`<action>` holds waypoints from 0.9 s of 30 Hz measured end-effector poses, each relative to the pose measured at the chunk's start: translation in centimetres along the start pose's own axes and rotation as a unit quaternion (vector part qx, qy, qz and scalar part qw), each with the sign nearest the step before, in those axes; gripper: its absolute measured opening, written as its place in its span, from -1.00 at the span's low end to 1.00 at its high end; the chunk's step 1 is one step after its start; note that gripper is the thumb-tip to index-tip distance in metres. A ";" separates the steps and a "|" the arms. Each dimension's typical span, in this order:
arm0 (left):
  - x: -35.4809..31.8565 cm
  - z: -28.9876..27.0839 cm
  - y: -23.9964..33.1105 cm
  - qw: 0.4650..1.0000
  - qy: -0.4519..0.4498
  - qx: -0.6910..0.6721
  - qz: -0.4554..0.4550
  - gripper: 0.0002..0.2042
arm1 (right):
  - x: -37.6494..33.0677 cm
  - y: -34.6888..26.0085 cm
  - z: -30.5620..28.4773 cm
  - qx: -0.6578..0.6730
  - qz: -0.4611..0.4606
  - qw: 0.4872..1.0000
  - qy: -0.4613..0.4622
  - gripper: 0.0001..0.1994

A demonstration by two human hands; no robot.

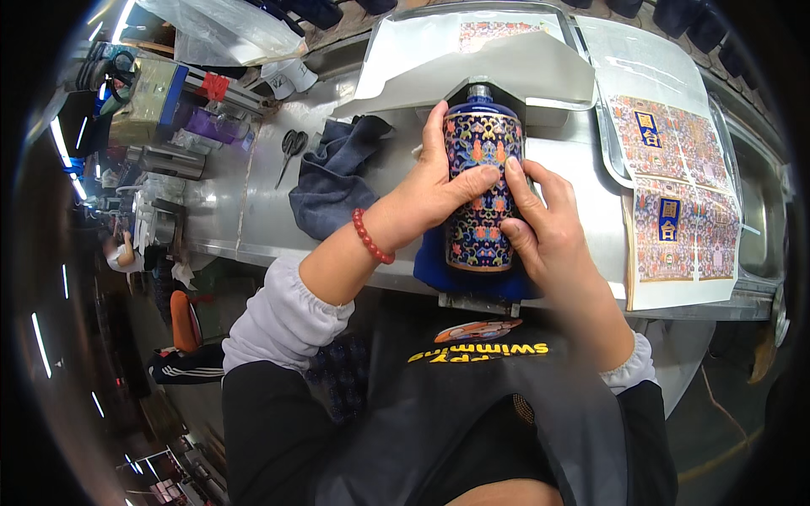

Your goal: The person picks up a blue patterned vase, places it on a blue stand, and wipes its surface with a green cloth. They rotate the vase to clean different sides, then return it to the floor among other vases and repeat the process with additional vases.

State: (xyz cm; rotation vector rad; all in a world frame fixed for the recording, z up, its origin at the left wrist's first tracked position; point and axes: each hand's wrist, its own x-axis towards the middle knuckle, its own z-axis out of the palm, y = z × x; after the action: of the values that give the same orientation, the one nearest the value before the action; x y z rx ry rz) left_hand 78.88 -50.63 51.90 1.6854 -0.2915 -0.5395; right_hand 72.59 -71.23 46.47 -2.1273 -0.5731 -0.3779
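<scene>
Dark apron (472, 422) filled the foreground as a worker bent over a steel bench (253, 211), both hands pressed to a blue bottle (481, 181) lying on a blue pad (434, 266) at the bench's near edge, its neck pointing away. Left hand (430, 185), a red bead bracelet (371, 236) at the wrist, wrapped over the bottle's left flank with the thumb laid across the patterned wrap. Right hand (540, 223) grasped the right flank, its fingers flat on the same surface. Both hands were closed on the bottle rather than loose.

By the look of it, the step in hand was smoothing a floral decal onto the bottle, and the next move would call for firm, even pressure and a slight turn of the bottle to seat the seam. Matching printed sheets (675, 202) lay to the right, a dark cloth (333, 181) and scissors (291, 152) to the left.
</scene>
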 end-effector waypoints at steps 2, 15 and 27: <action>-0.3 0.2 -0.5 0.999 -0.004 -0.041 0.031 0.06 | -0.1 0.3 0.2 -0.006 -0.007 1.000 0.002 -0.40; -7.4 2.5 -4.7 0.941 0.106 0.253 0.197 -0.03 | 3.1 -1.4 -3.6 -0.068 -0.226 0.971 0.042 -0.56; -7.7 3.7 -4.0 0.761 0.152 0.559 0.292 -0.29 | -2.2 0.1 -1.9 0.325 0.163 0.926 0.104 -0.81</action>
State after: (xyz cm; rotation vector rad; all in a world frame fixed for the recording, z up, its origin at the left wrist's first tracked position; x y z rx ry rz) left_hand 70.00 -49.33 49.04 2.6000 -0.9977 0.5327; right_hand 70.68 -73.43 46.43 -1.4766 -0.1702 -0.1837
